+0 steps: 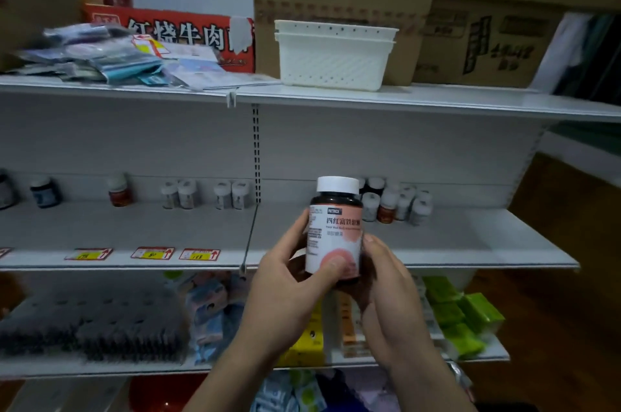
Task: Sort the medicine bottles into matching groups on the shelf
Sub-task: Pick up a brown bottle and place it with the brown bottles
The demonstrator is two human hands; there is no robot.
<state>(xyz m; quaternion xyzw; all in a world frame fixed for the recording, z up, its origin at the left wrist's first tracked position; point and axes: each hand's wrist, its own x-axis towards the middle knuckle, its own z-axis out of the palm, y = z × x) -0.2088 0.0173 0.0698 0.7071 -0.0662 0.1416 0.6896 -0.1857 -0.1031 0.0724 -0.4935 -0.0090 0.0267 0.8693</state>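
We hold a dark bottle (pixel 336 230) with a white cap upright in front of the middle shelf (pixel 470 253) — our left hand (pixel 285 280) wraps its lower side, thumb on the pink label, and our right hand (pixel 386 280) cups the other side. Behind it, a cluster of small bottles (pixel 396 203) stands on the shelf; pairs of white-capped bottles (pixel 205 194) stand further left.

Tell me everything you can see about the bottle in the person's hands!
The bottle is dark brown, maybe plastic, with a white cap closed on top. A white and pink label with Chinese characters wraps it. It stands upright in the air, in front of the middle shelf. The left hand grips its left side, thumb pressed on the label's lower front; the right hand holds its right side.
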